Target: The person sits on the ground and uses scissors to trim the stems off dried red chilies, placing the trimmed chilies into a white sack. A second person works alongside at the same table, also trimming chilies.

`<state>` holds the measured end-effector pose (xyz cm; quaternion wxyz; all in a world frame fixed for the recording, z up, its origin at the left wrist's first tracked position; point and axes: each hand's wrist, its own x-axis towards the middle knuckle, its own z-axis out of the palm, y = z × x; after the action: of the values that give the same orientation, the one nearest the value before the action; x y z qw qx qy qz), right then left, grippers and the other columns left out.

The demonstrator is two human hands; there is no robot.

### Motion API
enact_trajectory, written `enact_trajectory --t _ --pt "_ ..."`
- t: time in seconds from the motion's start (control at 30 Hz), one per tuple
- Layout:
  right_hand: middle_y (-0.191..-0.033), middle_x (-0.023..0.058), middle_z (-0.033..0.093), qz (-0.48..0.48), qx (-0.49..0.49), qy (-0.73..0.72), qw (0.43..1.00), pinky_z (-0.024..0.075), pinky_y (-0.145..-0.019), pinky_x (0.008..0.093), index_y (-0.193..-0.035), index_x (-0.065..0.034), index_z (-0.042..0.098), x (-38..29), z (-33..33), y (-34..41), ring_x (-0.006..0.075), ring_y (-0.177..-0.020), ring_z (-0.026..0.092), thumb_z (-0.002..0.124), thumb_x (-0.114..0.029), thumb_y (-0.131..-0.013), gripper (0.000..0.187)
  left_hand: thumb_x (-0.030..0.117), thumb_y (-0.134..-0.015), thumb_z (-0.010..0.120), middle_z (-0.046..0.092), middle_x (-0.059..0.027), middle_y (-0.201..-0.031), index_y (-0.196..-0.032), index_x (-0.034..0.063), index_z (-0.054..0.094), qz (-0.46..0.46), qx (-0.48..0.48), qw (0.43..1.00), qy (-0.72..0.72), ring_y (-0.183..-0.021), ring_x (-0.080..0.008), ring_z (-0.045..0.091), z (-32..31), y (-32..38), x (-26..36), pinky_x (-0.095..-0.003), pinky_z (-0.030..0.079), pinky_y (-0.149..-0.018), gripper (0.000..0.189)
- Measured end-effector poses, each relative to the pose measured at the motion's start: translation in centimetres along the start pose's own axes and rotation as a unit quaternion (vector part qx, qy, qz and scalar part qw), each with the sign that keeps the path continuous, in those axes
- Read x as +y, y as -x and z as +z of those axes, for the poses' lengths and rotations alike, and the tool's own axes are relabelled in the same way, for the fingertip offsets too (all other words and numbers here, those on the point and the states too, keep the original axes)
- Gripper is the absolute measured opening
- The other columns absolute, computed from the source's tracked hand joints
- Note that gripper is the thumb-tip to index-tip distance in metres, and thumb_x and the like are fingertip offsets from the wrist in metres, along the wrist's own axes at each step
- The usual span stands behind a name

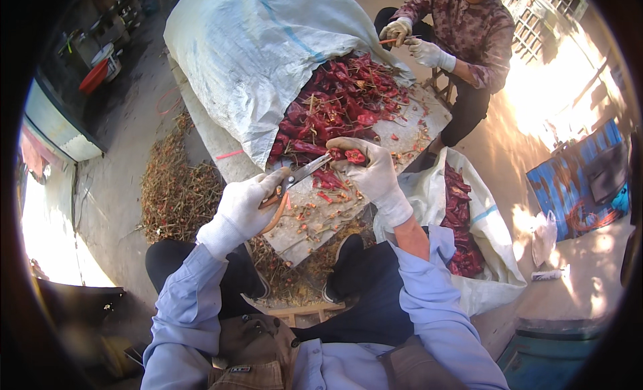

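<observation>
My left hand (246, 206), in a white glove, grips scissors (296, 179) by their orange handles. The blades point up and right, and their tips meet a red dried chili pepper (354, 156). That pepper sits in my gloved right hand (374, 174), between thumb and fingers; part of it is hidden by the hand. Just beyond both hands, a heap of dried red chilies (336, 103) spills from a large white woven sack (241, 53) lying on a low board (306, 229). Cut stem bits are scattered over the board's near end.
At my right stands an open white sack (495, 239) holding red chilies (457, 229). A stem pile (176, 189) lies on the floor to the left. Across the board, a seated person (452, 43) in gloves handles an orange-handled tool. A rusty blue metal sheet (577, 184) lies far right.
</observation>
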<state>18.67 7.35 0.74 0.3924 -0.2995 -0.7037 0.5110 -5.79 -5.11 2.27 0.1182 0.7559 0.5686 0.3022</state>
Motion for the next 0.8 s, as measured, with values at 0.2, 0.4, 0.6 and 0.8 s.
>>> enact_trajectory --t 0.2,0.4,0.6,0.8 --pt "-0.117 0.01 0.074 -0.036 -0.001 0.029 0.999 0.0556 -0.093 0.0288 -0.123 0.0021 0.068 0.5 0.2 0.0 0.0124 -0.108 0.069 0.068 0.013 -0.084 0.041 0.018 -0.087 0.07 0.07 -0.0153 -0.091 -0.134 0.0091 0.064 -0.006 -0.018 0.998 -0.061 -0.077 -0.0355 0.07 0.1 0.1 -0.2 -0.0433 0.057 -0.067 0.049" --pt "-0.113 0.0144 0.074 -0.131 0.0 0.186 0.974 0.0558 -0.091 0.0318 -0.119 0.0028 0.07 0.5 0.0 0.1 0.0223 -0.105 0.072 0.07 0.01 -0.078 0.042 0.015 -0.087 0.068 0.069 -0.0133 -0.091 -0.136 0.0082 0.061 -0.005 -0.046 0.99 -0.136 -0.078 -0.0345 0.07 -0.1 0.1 -0.2 -0.0438 0.056 -0.066 0.05" --pt "-0.11 0.0177 0.074 -0.168 -0.016 0.249 0.954 0.0559 -0.089 0.034 -0.116 0.002 0.072 0.9 0.1 0.1 0.0301 -0.101 0.073 0.074 0.005 -0.077 0.039 0.014 -0.087 0.067 0.069 -0.0134 -0.091 -0.135 0.0079 0.061 -0.015 -0.087 0.984 -0.157 -0.078 -0.0351 0.07 -0.3 0.2 -0.5 -0.0443 0.056 -0.068 0.049" --pt "-0.108 0.0202 0.073 -0.14 -0.035 0.221 0.964 0.0561 -0.088 0.0352 -0.117 0.002 0.071 1.2 0.3 0.4 0.0325 -0.101 0.072 0.074 0.003 -0.076 0.041 0.019 -0.089 0.065 0.066 -0.0146 -0.081 -0.119 0.0061 0.067 0.009 -0.056 0.994 -0.089 -0.075 -0.0357 0.069 0.4 0.0 -1.0 -0.0465 0.055 -0.067 0.033"
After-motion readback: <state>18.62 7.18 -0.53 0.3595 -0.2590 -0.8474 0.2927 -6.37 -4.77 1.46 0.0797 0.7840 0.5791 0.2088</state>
